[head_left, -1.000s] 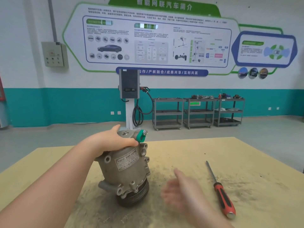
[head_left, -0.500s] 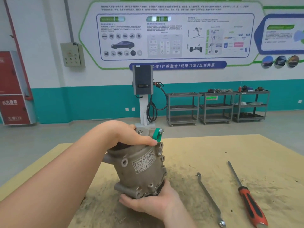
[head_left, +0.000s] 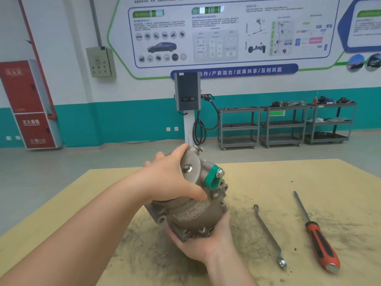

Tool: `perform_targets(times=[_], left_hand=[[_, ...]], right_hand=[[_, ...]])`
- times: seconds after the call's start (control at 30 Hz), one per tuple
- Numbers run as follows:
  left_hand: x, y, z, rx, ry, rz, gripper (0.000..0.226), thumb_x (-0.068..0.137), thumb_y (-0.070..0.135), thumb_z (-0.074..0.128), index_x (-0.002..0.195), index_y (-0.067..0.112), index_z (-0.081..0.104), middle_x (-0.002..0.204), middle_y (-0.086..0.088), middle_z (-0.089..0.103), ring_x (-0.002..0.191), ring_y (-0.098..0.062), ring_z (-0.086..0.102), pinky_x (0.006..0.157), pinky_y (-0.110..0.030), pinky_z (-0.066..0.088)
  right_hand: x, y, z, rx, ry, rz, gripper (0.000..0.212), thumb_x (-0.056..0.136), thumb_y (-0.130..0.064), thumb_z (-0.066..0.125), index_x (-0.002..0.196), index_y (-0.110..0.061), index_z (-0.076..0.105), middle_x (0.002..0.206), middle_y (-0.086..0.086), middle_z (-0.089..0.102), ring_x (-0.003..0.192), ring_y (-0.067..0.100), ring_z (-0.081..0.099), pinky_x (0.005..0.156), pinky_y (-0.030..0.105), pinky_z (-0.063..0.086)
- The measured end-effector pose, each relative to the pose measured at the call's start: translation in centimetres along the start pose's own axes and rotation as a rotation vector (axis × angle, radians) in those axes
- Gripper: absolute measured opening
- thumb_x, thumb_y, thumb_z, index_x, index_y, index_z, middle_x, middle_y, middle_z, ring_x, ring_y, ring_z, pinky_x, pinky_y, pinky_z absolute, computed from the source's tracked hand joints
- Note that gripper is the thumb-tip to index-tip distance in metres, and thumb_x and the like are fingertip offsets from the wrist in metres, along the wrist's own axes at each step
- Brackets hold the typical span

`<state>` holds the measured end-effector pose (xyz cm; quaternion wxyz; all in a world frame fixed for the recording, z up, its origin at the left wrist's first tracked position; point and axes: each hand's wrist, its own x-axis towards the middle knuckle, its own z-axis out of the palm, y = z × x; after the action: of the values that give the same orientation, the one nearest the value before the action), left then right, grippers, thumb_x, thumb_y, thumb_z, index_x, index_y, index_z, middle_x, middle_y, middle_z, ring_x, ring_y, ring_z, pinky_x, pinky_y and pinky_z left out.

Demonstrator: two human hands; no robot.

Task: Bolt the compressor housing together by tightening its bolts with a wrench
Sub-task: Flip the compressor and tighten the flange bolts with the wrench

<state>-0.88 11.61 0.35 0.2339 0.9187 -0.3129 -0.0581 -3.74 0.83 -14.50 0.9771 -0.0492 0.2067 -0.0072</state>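
Hands [head_left: 171,180] apparently around tilted compressor [head_left: 198,205].

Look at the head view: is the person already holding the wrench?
No. The wrench lies on the table beside the screwdriver, while the left hand and right hand both grip the compressor.

Both bare forearms reach forward. The left hand [head_left: 171,178] grips the top end of the compressor [head_left: 195,203], thumb stretched along the near side and fingers curled over the far side, where they seem hidden. The right hand [head_left: 204,242] cups it from beneath, palm up, fingers wrapped round the lower end, wrist bent upward.
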Motion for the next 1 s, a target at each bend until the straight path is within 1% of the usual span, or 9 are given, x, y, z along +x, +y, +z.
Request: perform_targets(times=[0.2,0.33,0.43,0.5,0.57,0.67,0.77,0.9,1.0], left_hand=[[-2.3,-4.2,3.3,-0.391,0.072,0.259,0.133,0.043,0.059,0.087,0.142,0.064,-0.001,0.135,0.032,0.024,0.116,0.023,0.041,0.079,-0.004,0.047],[-1.8,-6.6,8.7,-0.663,-0.121,0.293,0.117,0.069,0.020,0.089,0.122,0.073,-0.001,0.138,0.004,0.044,0.111,-0.013,0.065,0.084,-0.028,0.058],[-1.2,-7.0,11.7,-0.740,-0.120,0.239,0.107,0.062,0.038,0.093,0.117,0.072,0.007,0.143,0.004,0.041,0.116,-0.015,0.064,0.087,-0.034,0.058],[-0.4,-7.6,12.8,-0.563,-0.024,0.180,0.124,0.038,0.077,0.085,0.128,0.062,0.000,0.148,0.008,0.033,0.133,-0.019,0.047,0.108,-0.045,0.046],[0.2,-8.0,13.3,-0.390,0.017,0.115,0.141,0.030,0.091,0.069,0.138,0.051,-0.012,0.146,0.019,0.019,0.147,-0.024,0.021,0.121,-0.049,0.027],[0.5,-8.8,13.0,-0.285,-0.119,0.006,0.157,0.042,0.082,0.077,0.149,0.035,-0.027,0.161,0.018,-0.011,0.149,-0.029,-0.024,0.123,-0.054,0.001],[-0.3,-10.4,11.2,-0.140,-0.263,-0.042,0.159,0.051,0.073,0.082,0.145,0.035,-0.039,0.143,0.015,-0.039,0.125,-0.021,-0.045,0.115,-0.050,-0.019],[-1.2,-10.5,9.3,-0.264,-0.243,0.015,0.166,0.030,0.088,0.077,0.147,0.045,-0.034,0.163,0.012,-0.024,0.151,-0.026,-0.020,0.124,-0.053,0.001],[-1.1,-9.1,10.3,-0.487,-0.049,0.230,0.132,0.046,0.070,0.087,0.149,0.058,0.005,0.159,0.012,0.032,0.147,-0.018,0.030,0.121,-0.051,0.025]], right_hand=[[-1.8,-3.8,0.3,-0.212,-0.118,-0.477,0.062,0.070,-0.073,0.060,0.103,-0.024,0.077,0.105,0.013,0.074,0.102,0.037,0.067,0.087,0.057,0.052],[-3.0,-6.4,-0.3,-0.440,-0.177,-0.731,0.065,0.065,-0.068,0.066,0.109,-0.021,0.074,0.111,0.010,0.073,0.103,0.029,0.069,0.086,0.047,0.054],[-3.7,-7.1,-0.4,-0.467,-0.122,-0.844,0.057,0.064,-0.055,0.072,0.105,-0.016,0.073,0.102,0.011,0.075,0.085,0.025,0.073,0.066,0.038,0.059],[-4.0,-7.3,-0.4,-0.490,-0.094,-0.921,0.052,0.067,-0.049,0.072,0.106,-0.015,0.072,0.100,0.012,0.075,0.080,0.023,0.073,0.059,0.034,0.058],[-4.2,-7.5,-0.2,-0.528,-0.053,-1.032,0.058,0.064,-0.045,0.075,0.111,-0.010,0.069,0.104,0.014,0.073,0.083,0.022,0.072,0.062,0.032,0.057],[-4.7,-7.6,0.3,-0.638,0.034,-1.181,0.076,0.050,-0.047,0.087,0.113,-0.009,0.067,0.106,0.008,0.074,0.093,0.020,0.071,0.075,0.032,0.056],[-5.3,-6.8,1.2,-0.854,0.150,-1.259,0.082,0.036,-0.060,0.082,0.107,-0.022,0.062,0.096,-0.009,0.072,0.087,0.005,0.070,0.066,0.019,0.052],[-5.4,-3.6,2.6,-1.246,0.372,-1.301,0.091,0.033,-0.078,0.074,0.108,-0.034,0.048,0.092,-0.023,0.061,0.087,-0.001,0.061,0.067,0.024,0.048],[-4.8,-0.6,4.2,-1.551,0.474,-1.354,0.091,0.039,-0.085,0.062,0.110,-0.033,0.041,0.094,-0.020,0.060,0.091,0.012,0.061,0.076,0.034,0.051]])
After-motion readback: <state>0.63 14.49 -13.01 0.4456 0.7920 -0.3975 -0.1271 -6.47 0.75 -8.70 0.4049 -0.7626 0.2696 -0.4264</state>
